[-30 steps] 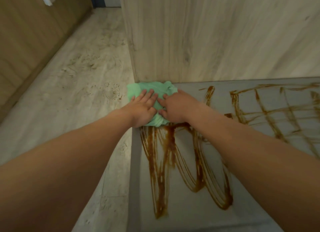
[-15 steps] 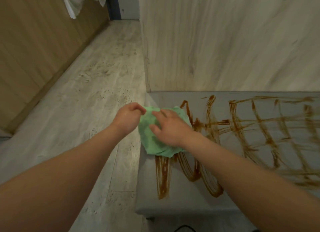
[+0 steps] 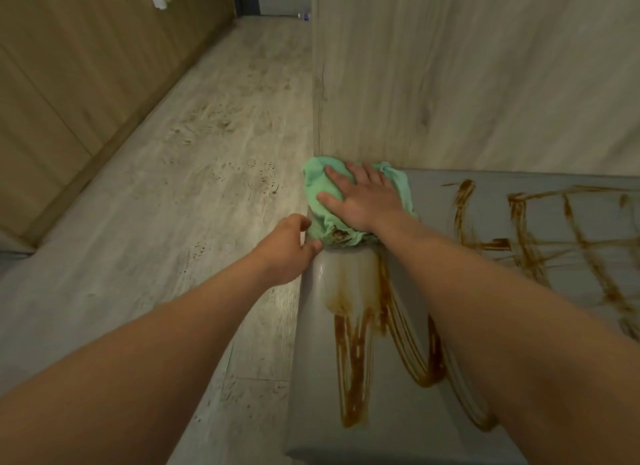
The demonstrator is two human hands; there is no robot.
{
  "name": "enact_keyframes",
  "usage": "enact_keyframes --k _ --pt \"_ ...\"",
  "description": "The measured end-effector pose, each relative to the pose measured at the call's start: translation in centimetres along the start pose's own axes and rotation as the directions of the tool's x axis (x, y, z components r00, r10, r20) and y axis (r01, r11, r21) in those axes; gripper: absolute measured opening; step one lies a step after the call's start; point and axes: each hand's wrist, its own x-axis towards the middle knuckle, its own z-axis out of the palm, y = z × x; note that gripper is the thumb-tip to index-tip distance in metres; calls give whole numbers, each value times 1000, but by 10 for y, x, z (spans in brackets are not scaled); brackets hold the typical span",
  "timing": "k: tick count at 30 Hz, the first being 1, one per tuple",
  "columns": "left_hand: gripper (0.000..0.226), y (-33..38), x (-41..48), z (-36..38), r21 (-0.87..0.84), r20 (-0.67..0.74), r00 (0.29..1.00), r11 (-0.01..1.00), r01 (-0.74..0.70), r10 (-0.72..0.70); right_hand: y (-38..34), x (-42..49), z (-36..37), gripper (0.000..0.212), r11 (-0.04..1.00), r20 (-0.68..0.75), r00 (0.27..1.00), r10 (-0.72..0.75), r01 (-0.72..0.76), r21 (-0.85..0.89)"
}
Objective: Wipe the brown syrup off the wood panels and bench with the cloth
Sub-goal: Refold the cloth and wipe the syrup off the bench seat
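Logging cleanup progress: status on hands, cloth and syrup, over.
Right hand flat on green cloth, far left corner of bench. Left hand at cloth's near edge, grip unclear. Syrup smeared beside cloth, thick streaks across bench. Nothing in the way.

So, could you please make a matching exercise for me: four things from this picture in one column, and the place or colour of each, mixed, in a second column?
Things
1. cloth
2. right hand
3. syrup
4. left hand

Descriptions
A. brown lines on the bench
B. flat on top of the cloth
C. green, bunched in the far corner against the wood panel
D. at the bench's left edge, beside the cloth

Pairs: 1-C, 2-B, 3-A, 4-D
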Motion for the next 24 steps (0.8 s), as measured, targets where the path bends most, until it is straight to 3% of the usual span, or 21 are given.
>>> enact_keyframes --k 3,6,9,13,20,24 --pt "49 -6 -2 6 -102 -35 999 995 18 -22 -2 -7 2 77 1000 14 1000 -12 12 1" --pt "46 -13 -11 -5 -306 51 997 949 69 -56 -2 -23 2 78 999 18 998 -52 52 3" --pt "32 -22 -15 -13 -424 0 976 884 197 -218 -5 -44 7 81 996 32 995 -89 90 -9" --pt "19 -25 -24 -16 -298 -140 931 911 285 -338 -13 -81 12 87 992 49 991 -123 124 -20" --pt "22 18 -49 -12 -137 -154 970 976 166 -187 -29 -179 21 94 949 116 943 -313 315 1" --pt "20 33 -57 -6 -25 -169 975 989 143 -146 -28 -233 26 100 883 149 874 -463 469 -5"
